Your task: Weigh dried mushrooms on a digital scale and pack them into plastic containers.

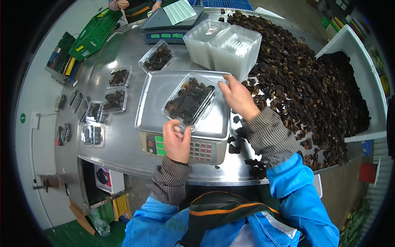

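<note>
Illumination is bright and diffuse. Glare spots the metal table (123, 149) at far left and whitens the stacked plastic boxes (230, 51). Shadow fills the space beneath the table's near edge. The left hand (177, 142) and right hand (240, 98) resolve sharply; the dark heap (296, 90) at right shows low contrast. Straight edges bow toward the black, softly defined rim.

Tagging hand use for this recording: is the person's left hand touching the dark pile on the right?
No, the left hand is at the near end of the clear tray, apart from the pile.
</note>
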Motion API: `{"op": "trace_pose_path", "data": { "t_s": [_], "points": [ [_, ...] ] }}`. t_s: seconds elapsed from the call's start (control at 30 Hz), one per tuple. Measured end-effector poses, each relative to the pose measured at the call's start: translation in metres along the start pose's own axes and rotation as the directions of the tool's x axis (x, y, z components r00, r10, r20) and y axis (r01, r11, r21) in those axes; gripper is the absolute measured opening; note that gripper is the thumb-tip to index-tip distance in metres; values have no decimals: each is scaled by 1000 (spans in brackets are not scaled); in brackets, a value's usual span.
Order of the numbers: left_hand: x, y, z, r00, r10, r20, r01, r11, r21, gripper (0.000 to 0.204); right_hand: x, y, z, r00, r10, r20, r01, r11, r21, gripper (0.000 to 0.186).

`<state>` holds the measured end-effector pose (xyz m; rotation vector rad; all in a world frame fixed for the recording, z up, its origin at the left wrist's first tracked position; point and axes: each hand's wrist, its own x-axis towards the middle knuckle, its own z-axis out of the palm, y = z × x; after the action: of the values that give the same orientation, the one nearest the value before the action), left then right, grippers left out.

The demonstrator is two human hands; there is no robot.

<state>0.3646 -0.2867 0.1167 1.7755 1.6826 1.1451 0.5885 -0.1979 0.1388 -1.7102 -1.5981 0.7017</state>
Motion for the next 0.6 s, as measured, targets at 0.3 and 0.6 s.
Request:
{"op": "trace_pose_path", "data": {
  "t_s": [0.3,0.6],
  "points": [
    [21,11,-17,780,-523,345,625,619,-475,83,2,10,11,876,272,397,-481,551,682,30],
    [19,-1,-23,758,-481,441,651,593,-473,88,-9,17,7,954,206,217,-286,841,459,37]
  ]
}}
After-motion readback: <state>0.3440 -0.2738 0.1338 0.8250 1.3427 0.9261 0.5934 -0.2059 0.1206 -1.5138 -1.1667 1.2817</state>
